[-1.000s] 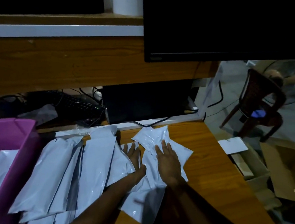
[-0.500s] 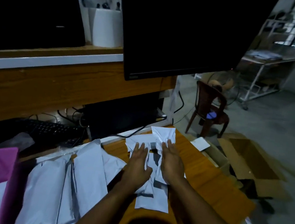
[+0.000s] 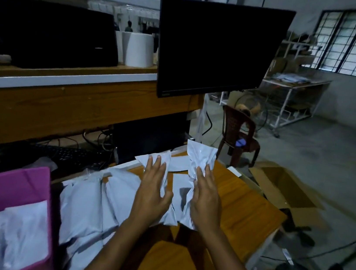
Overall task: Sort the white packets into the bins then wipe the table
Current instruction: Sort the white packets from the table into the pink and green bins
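Your left hand (image 3: 153, 191) lies over a white packet (image 3: 157, 160), fingers along its length and thumb curled in at its side, so it is held. Your right hand (image 3: 206, 198) grips a crumpled packet (image 3: 200, 155) at its middle; the top end stands up above the fingertips, and whether the lower end touches the wood cannot be told. Both hands are over the middle of the counter (image 3: 244, 208), toward its far edge. Between and beneath them lie loose packets (image 3: 182, 166) flat on the wood. Left of your left hand, a packet pile (image 3: 95, 198) covers the counter's left part, overlapping and running toward the near edge. The pink bin (image 3: 5, 181) stands at the near left corner, just beside the pile, with binned packets (image 3: 10, 228) inside; the pile lies between your hands and this bin. Beyond the far edge: a dark monitor (image 3: 216, 48), its lower part just behind the held packets, and a keyboard (image 3: 71, 157) with cables on a lower ledge at far left. The shelf (image 3: 66, 78) above carries a black case (image 3: 49, 34) and a white roll (image 3: 138, 49). Off the right edge, on the floor: an open cardboard box (image 3: 284, 188) and a brown chair (image 3: 238, 138).
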